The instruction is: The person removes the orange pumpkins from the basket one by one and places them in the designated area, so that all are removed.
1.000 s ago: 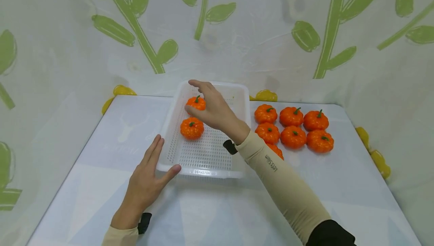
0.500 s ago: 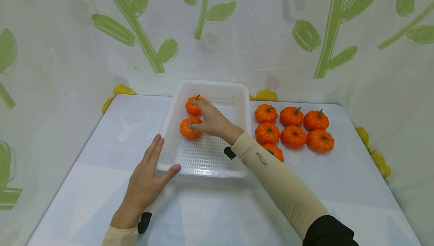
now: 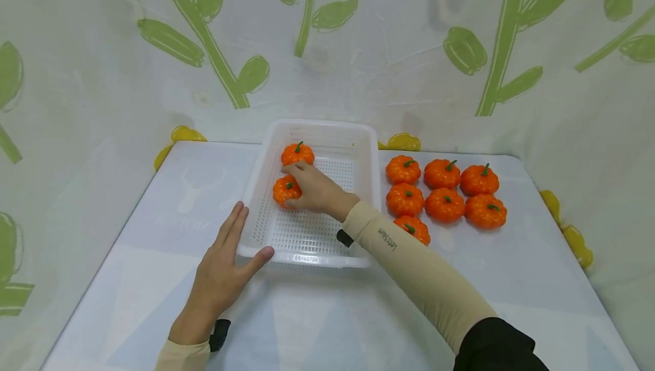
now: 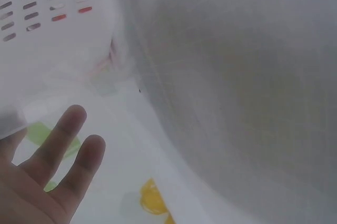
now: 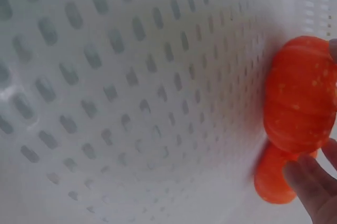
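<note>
Inside the white perforated plastic basket [image 3: 319, 260] sit two orange toy pumpkins with green stems. My right hand [image 3: 319, 192] reaches over the wall and grips the nearer pumpkin [image 3: 285, 190], thumb in front and fingers behind. In the right wrist view, fingertips [image 5: 303, 179] lie along one side of this pumpkin [image 5: 300, 95], and a bit of thumb shows at the frame's edge. Just behind it is the farther pumpkin [image 3: 298, 153]. My left hand [image 3: 220, 271] rests with straight fingers at the basket's near left corner; the left wrist view shows its spread fingers beside the basket wall [image 4: 47, 60].
Right of the basket, several more orange pumpkins [image 3: 445, 206] stand in rows on the pale table [image 3: 169, 246]. A wall covering [image 3: 378, 47] with green leaf prints rises behind the table's far edge.
My right hand has come down and nearer from above the farther pumpkin, and its fingers now close around the nearer one. My left hand stays at the basket corner.
</note>
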`<state>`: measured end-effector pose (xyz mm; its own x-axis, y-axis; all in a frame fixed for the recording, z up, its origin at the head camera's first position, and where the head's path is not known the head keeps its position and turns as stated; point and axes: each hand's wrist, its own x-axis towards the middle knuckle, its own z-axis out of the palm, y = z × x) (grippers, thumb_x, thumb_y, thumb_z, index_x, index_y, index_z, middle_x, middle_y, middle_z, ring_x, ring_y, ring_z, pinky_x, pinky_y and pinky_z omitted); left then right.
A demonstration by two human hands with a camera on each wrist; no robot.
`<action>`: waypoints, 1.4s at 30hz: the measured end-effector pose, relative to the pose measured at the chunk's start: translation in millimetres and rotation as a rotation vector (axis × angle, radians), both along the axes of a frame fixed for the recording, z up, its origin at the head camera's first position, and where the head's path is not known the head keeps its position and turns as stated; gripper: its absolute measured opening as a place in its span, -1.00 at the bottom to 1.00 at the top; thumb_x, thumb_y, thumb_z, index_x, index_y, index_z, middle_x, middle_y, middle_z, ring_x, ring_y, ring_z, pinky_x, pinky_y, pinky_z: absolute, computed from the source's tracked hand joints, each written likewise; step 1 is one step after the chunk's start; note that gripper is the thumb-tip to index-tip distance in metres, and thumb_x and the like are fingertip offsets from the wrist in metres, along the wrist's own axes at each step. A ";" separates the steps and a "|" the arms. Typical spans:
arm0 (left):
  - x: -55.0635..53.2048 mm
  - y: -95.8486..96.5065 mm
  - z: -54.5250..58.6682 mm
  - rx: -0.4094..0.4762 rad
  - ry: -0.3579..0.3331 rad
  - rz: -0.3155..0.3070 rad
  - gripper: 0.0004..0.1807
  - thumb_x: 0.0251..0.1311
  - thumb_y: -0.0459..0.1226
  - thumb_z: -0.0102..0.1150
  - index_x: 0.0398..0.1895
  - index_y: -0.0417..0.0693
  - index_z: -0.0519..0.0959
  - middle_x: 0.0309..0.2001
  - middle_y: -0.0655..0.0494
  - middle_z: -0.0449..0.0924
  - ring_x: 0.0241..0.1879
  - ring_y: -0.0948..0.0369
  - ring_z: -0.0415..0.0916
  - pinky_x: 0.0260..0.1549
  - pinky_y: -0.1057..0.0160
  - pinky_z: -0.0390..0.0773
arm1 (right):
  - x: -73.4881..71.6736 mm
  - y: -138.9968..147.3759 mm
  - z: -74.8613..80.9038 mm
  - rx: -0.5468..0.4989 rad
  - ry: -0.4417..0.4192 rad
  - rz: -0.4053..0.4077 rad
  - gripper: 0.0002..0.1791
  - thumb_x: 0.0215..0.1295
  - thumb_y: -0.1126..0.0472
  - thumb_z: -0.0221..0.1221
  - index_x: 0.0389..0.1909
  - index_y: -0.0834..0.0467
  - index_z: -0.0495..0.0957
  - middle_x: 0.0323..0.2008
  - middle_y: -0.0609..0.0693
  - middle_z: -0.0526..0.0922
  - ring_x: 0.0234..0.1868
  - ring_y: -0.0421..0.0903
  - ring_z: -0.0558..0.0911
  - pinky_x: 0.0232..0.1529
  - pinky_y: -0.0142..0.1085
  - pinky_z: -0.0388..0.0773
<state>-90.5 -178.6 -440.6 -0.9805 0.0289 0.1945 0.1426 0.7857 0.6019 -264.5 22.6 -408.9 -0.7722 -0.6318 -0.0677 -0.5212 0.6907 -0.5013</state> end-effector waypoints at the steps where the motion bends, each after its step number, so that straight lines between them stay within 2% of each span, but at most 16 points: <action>1: 0.0 0.1 0.0 0.000 0.001 -0.001 0.02 0.27 0.21 0.24 0.66 0.28 -0.09 0.63 0.35 -0.18 0.44 -0.15 0.24 0.17 -0.35 0.38 | 0.2 -0.6 -0.8 0.008 0.002 0.001 -0.13 0.25 0.00 0.40 0.53 0.07 0.24 0.49 0.07 0.23 0.42 0.00 0.34 0.40 -0.19 0.34; 5: 0.3 0.6 -0.1 0.006 0.002 -0.002 0.01 0.28 0.20 0.24 0.66 0.27 -0.08 0.63 0.33 -0.17 0.43 -0.15 0.25 0.17 -0.35 0.39 | 0.9 -2.2 -3.9 0.037 0.022 0.021 -0.14 0.26 0.00 0.41 0.51 0.08 0.27 0.50 0.07 0.23 0.46 0.01 0.31 0.44 -0.19 0.27; 11: 0.4 0.7 -0.5 0.016 -0.004 -0.002 0.01 0.28 0.19 0.24 0.66 0.28 -0.09 0.63 0.33 -0.17 0.44 -0.15 0.23 0.19 -0.35 0.37 | 2.2 -2.5 -5.7 0.033 0.040 0.036 -0.23 0.25 0.06 0.42 0.44 0.09 0.35 0.45 0.07 0.31 0.43 0.02 0.34 0.44 -0.18 0.28; 27: 0.7 0.9 -0.2 -0.002 -0.029 0.006 0.01 0.29 0.22 0.20 0.66 0.30 -0.12 0.63 0.36 -0.21 0.43 -0.17 0.25 0.16 -0.37 0.38 | 5.0 -2.0 -3.9 0.043 0.012 0.015 -0.25 0.26 0.07 0.41 0.44 0.03 0.35 0.42 0.10 0.31 0.39 0.01 0.36 0.41 -0.17 0.33; 34: -1.2 1.1 1.3 0.000 -0.012 -0.006 0.02 0.26 0.23 0.23 0.66 0.31 -0.10 0.63 0.35 -0.19 0.46 -0.15 0.20 0.20 -0.37 0.35 | 4.3 1.1 1.2 -0.016 0.017 -0.006 -0.24 0.22 0.08 0.42 0.43 0.05 0.37 0.42 0.09 0.32 0.38 0.01 0.37 0.41 -0.18 0.33; 42: -1.1 -0.7 1.6 -0.001 -0.024 -0.003 0.03 0.28 0.21 0.23 0.66 0.27 -0.11 0.63 0.33 -0.21 0.45 -0.18 0.20 0.18 -0.41 0.34 | 9.1 7.3 20.4 -0.146 0.073 -0.019 -0.25 0.21 0.08 0.44 0.41 0.09 0.40 0.37 0.10 0.39 0.34 0.00 0.42 0.33 -0.21 0.42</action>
